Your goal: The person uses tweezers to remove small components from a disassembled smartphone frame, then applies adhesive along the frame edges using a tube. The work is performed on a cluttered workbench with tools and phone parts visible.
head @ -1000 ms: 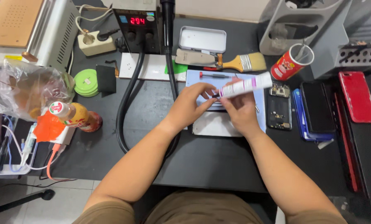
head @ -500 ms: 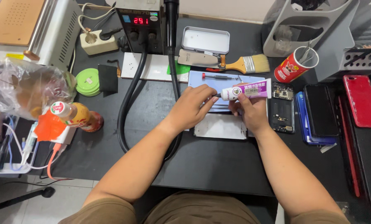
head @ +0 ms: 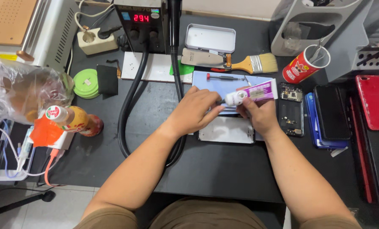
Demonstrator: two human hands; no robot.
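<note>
My right hand [head: 260,114] grips a purple and white glue tube [head: 257,92], held level with its white cap end pointing left. My left hand [head: 194,112] has its fingertips pinched at the tube's thin nozzle, over a pale blue mat [head: 223,87]. Just below both hands lies a flat silvery phone panel [head: 227,130]. A small red-handled screwdriver [head: 222,77] rests at the mat's far edge.
A black hose [head: 130,106] loops from the heat station [head: 145,21] past my left arm. A paintbrush [head: 249,64], metal tin [head: 210,38] and red cup [head: 304,68] sit behind. Opened phones [head: 290,110], dark phones [head: 331,112] and a red phone [head: 374,101] lie right; bottle [head: 73,118] left.
The tube has tilted from slanting upward to lying level, and both hands have shifted slightly toward me over the panel. My left fingers stay at the nozzle.
</note>
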